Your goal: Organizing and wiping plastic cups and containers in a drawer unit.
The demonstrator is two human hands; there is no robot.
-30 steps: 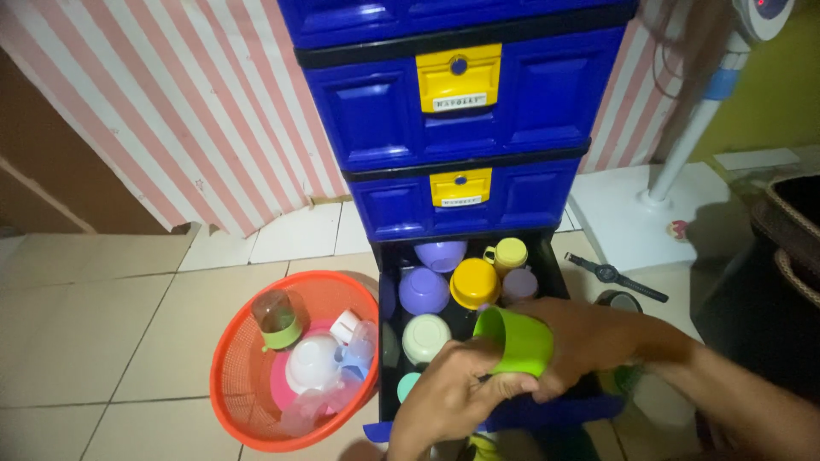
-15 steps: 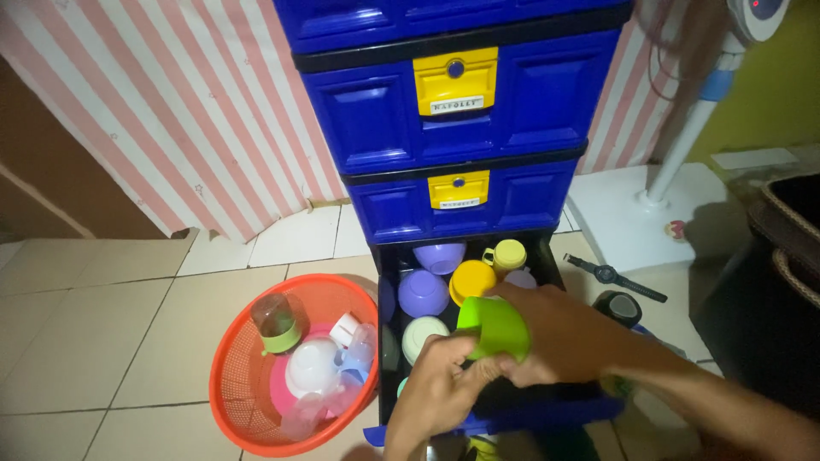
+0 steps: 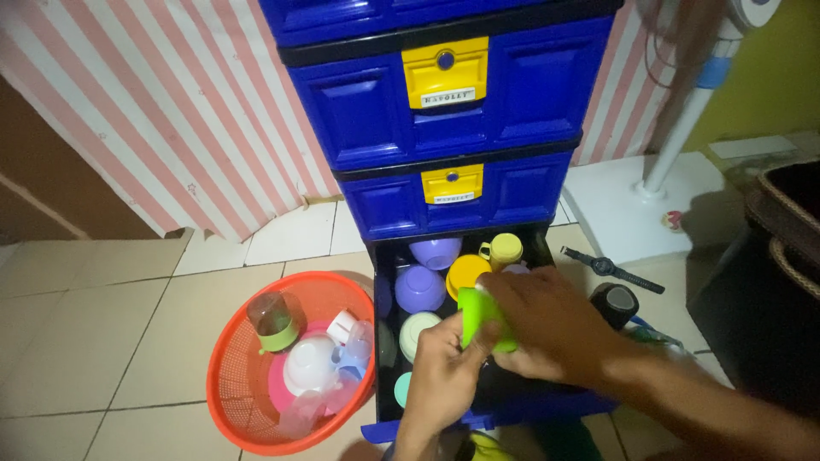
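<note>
Head view, starting at the left: bare tiled floor (image 3: 94, 341) lies open beside the orange basket (image 3: 231, 401), which stands on the tiles just beside the left wall of the open bottom drawer (image 3: 382, 341). Inside the basket a clear tumbler with a green base (image 3: 272, 323) leans near the far rim, and a white bowl (image 3: 309, 363) sits on a pink plate, with pale plastic pieces crowded toward the drawer side. The drawer is pulled out of a blue cabinet (image 3: 444, 111) with yellow handles, and its front lip runs under my wrists. Room inside it is tight: two purple bowls (image 3: 418, 288) lie toward the back left, a pale green bowl (image 3: 418, 333) nearer me, a yellow bowl (image 3: 465, 271) and a yellow mug (image 3: 504, 250) at the back. My left hand (image 3: 444, 380) comes up over the front edge, fingers curled against the green cup (image 3: 483, 320), which is held above the middle of the drawer. My right hand (image 3: 547, 329) reaches in from the right and is wrapped over the cup's far side, so both hands grasp it. Right of the drawer, on the floor, lie a black wristwatch (image 3: 611, 269) and a dark round thing (image 3: 613, 303), near the white base of a standing fan (image 3: 636, 205).
</note>
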